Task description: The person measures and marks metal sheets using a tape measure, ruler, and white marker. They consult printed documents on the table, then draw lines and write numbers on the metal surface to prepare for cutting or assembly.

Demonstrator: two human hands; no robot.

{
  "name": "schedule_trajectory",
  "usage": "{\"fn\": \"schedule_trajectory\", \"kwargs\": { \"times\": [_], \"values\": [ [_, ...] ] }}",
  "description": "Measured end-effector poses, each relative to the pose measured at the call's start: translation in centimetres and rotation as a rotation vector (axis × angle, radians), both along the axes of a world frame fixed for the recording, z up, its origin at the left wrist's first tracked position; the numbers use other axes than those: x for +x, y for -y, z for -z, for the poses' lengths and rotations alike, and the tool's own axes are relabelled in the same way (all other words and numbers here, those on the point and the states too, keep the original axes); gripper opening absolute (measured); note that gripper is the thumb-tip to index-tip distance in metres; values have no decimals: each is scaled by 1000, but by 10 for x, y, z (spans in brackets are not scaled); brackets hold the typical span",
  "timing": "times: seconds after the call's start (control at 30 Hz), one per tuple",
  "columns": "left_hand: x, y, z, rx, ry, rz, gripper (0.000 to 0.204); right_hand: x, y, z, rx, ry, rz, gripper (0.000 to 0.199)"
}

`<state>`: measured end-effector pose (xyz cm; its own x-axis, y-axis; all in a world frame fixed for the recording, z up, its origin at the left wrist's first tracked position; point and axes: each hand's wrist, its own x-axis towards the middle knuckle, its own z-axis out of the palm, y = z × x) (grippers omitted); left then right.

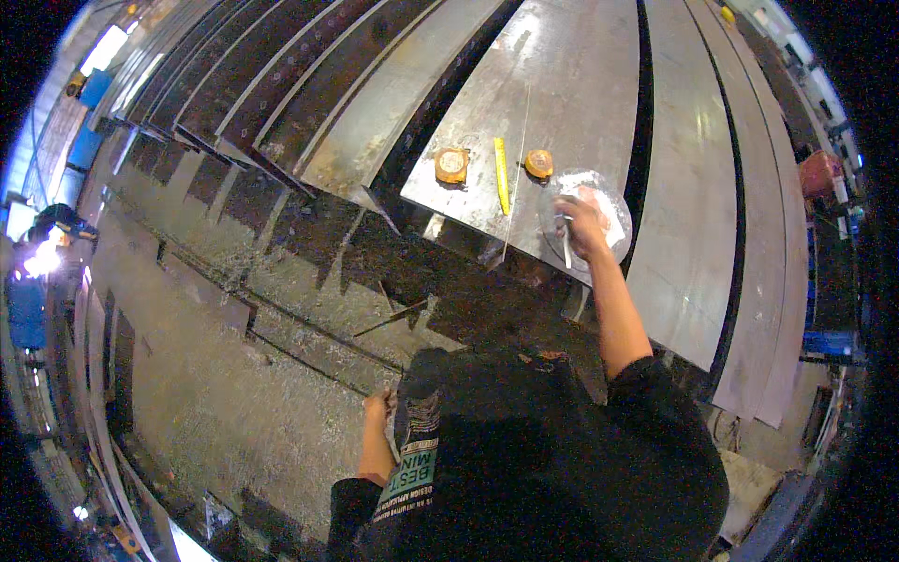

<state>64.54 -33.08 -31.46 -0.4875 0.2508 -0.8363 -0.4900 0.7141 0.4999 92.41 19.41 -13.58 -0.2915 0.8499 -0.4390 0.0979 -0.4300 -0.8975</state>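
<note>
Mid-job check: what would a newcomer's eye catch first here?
The blinding white glare at the far left edge. Next, two orange tape measures with a yellow strip between them, on a steel slab; then the right hand beside them, over something clear and round, apparently gripping a slim pale stick.

A fierce white flare (42, 259) glowed left, glare streaked the steel plate (571, 103), and fisheye distortion bent the darkened edges.
</note>
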Motion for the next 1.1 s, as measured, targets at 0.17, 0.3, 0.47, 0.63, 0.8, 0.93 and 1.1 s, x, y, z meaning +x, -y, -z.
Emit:
{"fn": "schedule_trajectory", "kwargs": {
  "times": [0.17,0.3,0.47,0.63,0.8,0.93,1.1],
  "values": [
    [-49,68,29,91,-130,134,21,-115,9,11,433,1114,-608,54],
    [-70,53,-10,34,0,-110,23,-105,4,35,518,1244,-446,40],
    [-141,-15,-15,419,-278,-86,32,-130,47,-8,820,1109,-178,31],
    [-152,-207,-181,818,0,172,46,-184,146,-78,922,978,-200,27],
    [-130,-331,-255,964,403,52,36,-244,195,-109,872,706,-541,40],
    [-143,-367,-242,819,155,-43,29,-217,113,-67,705,783,-284,50],
    [-116,-412,-250,566,-476,466,56,-152,-3,16,599,1185,-122,45]
  ]
}}
